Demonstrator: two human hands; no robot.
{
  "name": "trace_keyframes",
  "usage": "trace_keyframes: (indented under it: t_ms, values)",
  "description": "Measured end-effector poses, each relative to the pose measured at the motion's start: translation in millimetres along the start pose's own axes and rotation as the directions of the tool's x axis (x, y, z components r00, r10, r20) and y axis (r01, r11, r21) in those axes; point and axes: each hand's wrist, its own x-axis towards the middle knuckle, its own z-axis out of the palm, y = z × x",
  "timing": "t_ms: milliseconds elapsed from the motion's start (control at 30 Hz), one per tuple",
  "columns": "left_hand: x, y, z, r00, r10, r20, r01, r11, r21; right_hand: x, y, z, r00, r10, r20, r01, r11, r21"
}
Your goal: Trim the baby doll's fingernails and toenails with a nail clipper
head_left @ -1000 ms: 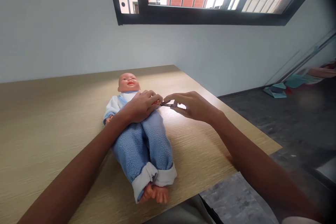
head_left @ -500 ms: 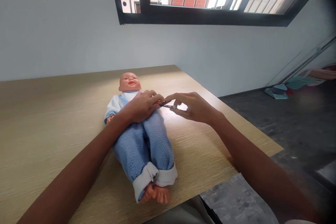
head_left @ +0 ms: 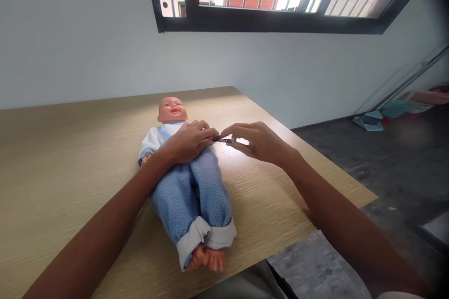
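A baby doll (head_left: pixel 210 182) in a white top and fleecy blue trousers lies on its back on the wooden table, its bare feet towards me. My left hand (head_left: pixel 191 142) rests across its middle, with the fingers closed around the doll's hand, which they mostly cover. From the right, my right hand (head_left: pixel 254 142) pinches small metal nail clippers (head_left: pixel 224 139) between thumb and fingers. The tip of the clippers is at the doll's fingers; whether a fingertip sits between the jaws is too small to tell.
The table (head_left: pixel 70 149) ends in a slanting edge on the right, with dark floor beyond. A barred window (head_left: pixel 263 18) is set in the pale wall behind. A teal dustpan (head_left: pixel 370 121) lies on the floor at the far right.
My right thumb has come closer to the fingers, and the clippers' lever and body are nearer together. My left hand and the doll keep their places; the view shifts slightly.
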Motion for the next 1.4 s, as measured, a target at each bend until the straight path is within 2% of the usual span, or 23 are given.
trace_keyframes:
  t_ms: [633, 900, 1067, 1167, 1233, 1400]
  values:
    - [1.1, -2.3, 1.3, 1.0, 0.018, -0.012, -0.018, 0.999, 0.038, -0.8, 0.1, 6.2, 1.0, -0.014, -0.015, 0.013, 0.997, -0.082]
    - [1.2, -2.1, 1.7, 1.0, 0.019, -0.022, -0.019, 0.999, 0.03, 1.7, -2.1, 2.7, 1.0, -0.031, 0.001, 0.031, 0.986, -0.162]
    - [1.4, -1.5, 1.9, 0.999, 0.017, -0.034, -0.017, 1.0, 0.001, 2.8, -2.4, 1.5, 0.997, -0.065, -0.031, 0.059, 0.984, -0.166]
    - [1.8, -1.6, 2.3, 0.999, 0.002, -0.048, -0.003, 1.0, -0.023, 1.8, -0.6, 2.0, 0.993, -0.077, -0.085, 0.065, 0.989, -0.131]
    - [1.7, -1.4, 2.3, 0.998, -0.021, -0.061, 0.019, 0.999, -0.04, 0.9, 0.1, 2.5, 0.983, -0.072, -0.168, 0.056, 0.993, -0.1]
    - [0.7, 1.9, -2.3, 0.998, -0.051, -0.022, 0.049, 0.995, -0.087, -0.8, -6.6, 5.1, 0.926, -0.067, -0.372, 0.046, 0.997, -0.066]
